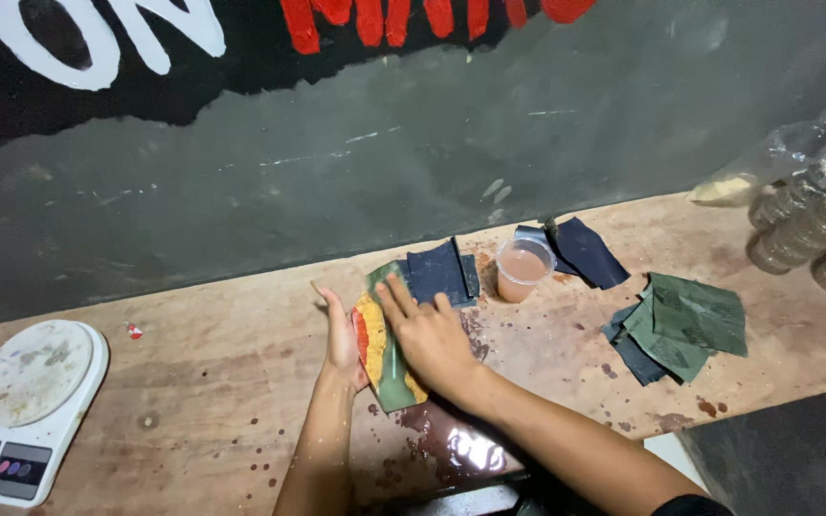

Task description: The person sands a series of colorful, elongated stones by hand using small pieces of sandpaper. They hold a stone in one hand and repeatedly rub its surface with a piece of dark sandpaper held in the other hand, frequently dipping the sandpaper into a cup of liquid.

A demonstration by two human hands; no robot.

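A flat block (372, 346) in yellow, orange and red lies on the wooden bench (212, 373), with a green sheet of abrasive paper (393, 377) over its right part. My left hand (340, 336) grips the block's left edge, thumb up. My right hand (429, 337) lies flat on the green sheet, fingers spread and pointing away from me. Just beyond my fingertips are dark abrasive sheets (442, 271) in a small stack. Wet reddish stains (451, 444) spread on the bench under my right forearm.
A small clear cup of brownish liquid (524, 269) stands right of the dark stack. More dark and green sheets (681, 325) lie further right. Stacked round discs in plastic (819, 229) sit at the far right. A white kitchen scale (26, 406) is at the left edge. A painted wall rises behind.
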